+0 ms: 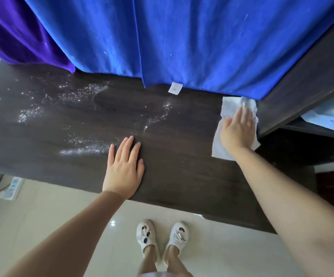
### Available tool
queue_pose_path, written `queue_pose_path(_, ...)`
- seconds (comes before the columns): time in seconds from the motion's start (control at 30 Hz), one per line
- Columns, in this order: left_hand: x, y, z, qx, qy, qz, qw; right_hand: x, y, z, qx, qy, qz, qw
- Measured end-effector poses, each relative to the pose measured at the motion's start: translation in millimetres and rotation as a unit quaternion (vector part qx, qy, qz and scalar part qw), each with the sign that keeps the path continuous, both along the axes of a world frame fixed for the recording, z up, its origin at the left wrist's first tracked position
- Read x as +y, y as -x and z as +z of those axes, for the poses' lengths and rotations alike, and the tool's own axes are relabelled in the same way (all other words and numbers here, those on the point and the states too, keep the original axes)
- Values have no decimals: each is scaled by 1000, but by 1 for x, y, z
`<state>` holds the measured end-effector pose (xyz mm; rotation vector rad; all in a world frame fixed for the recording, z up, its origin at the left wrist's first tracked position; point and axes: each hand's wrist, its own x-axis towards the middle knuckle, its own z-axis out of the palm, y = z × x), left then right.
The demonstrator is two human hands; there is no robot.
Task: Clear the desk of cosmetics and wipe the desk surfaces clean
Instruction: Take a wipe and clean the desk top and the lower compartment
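desk (172,176) powder (78,108) lies left of right hand (238,130), pressed flat, fingers straight, on white cloth (220,146); left hand (124,168), flat and empty, sits nearer the spill.

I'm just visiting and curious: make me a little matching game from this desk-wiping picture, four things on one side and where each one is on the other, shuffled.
Things:
1. white cloth
2. left hand
3. white powder
4. blue towel

Places:
A. scattered over the left part of the desk
B. hanging behind the desk's far edge
C. flat on the bare desk near the front edge
D. under the right hand, at the desk's right end

Pairs: 1-D, 2-C, 3-A, 4-B
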<state>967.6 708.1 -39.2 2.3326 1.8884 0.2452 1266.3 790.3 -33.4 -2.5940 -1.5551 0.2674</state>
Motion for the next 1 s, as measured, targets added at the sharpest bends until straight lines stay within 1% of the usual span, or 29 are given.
queue_pose_path(0.03,0,0,-1,-1,-2,0,1000,14,18,0,14,3,-46,999)
queue_pose_path(0.07,0,0,-1,-4,-5,1,1000,27,39,0,26,10,-58,998)
queue_pose_path(0.1,0,0,-1,-8,-10,2,1000,37,62,-2,34,12,-32,999)
queue_pose_path(0.13,0,0,-1,-15,-17,8,1000,43,86,-5,31,8,28,999)
queue_pose_path(0.17,0,0,-1,-22,-26,20,999,44,112,-8,24,3,113,993)
queue_pose_path(0.2,-1,0,-1,-30,-36,37,998,40,134,-8,17,3,211,977)
queue_pose_path(0.23,-2,0,-1,-38,-45,54,997,30,151,-7,14,11,316,949)
queue_pose_path(0.3,-3,0,0,-50,-51,72,995,9,149,-4,9,34,504,863)
queue_pose_path(0.33,-3,0,0,-51,-50,74,995,3,132,-2,7,43,558,828)
queue_pose_path(0.37,-3,0,0,-51,-46,74,995,0,109,-2,6,41,572,819)
queue_pose_path(0.4,-3,0,0,-49,-42,73,995,-2,80,-4,7,35,542,840)
queue_pose_path(0.43,-3,0,0,-47,-37,70,996,-3,49,-6,3,24,472,882)
queue_pose_path(0.47,-3,0,0,-45,-33,65,996,-3,18,-8,-7,7,372,928)
queue_pose_path(0.5,-2,0,0,-43,-29,59,997,-5,-7,-7,-19,-8,268,963)
queue_pose_path(0.53,-2,0,-1,-42,-25,54,997,-5,-21,-7,-22,-17,177,984)
queue_pose_path(0.6,-1,-1,-1,-40,-20,45,998,2,-11,-4,-7,-10,47,999)
queue_pose_path(0.63,-1,-1,-1,-42,-18,42,998,9,10,-1,11,1,7,1000)
queue_pose_path(0.67,-1,-1,-1,-44,-17,39,998,17,35,-1,31,15,-6,999)
queue_pose_path(0.7,-1,0,-2,-48,-17,35,998,26,63,-1,43,24,14,999)
queue_pose_path(0.73,0,1,-2,-53,-21,31,998,32,93,-4,40,21,72,996)
queue_pose_path(0.77,0,1,-2,-61,-28,30,997,35,125,-5,27,12,155,988)
queue_pose_path(0.8,1,1,-2,-76,-35,35,996,34,153,-5,13,6,248,969)
queue_pose_path(0.83,0,2,-2,-98,-40,44,993,29,175,-1,1,14,342,940)
queue_pose_path(0.87,0,3,-1,-126,-42,53,990,21,184,0,-11,25,424,905)
queue_pose_path(0.9,-1,5,0,-154,-45,57,985,14,181,1,-23,34,481,876)
queue_pose_path(0.93,-1,9,2,-178,-47,56,981,9,167,2,-27,34,499,866)
queue_pose_path(0.97,-1,16,4,-193,-49,50,979,3,147,1,-28,23,473,880)
queue_pose_path(1.0,-1,26,6,-196,-49,38,979,-3,122,0,-25,7,405,914)
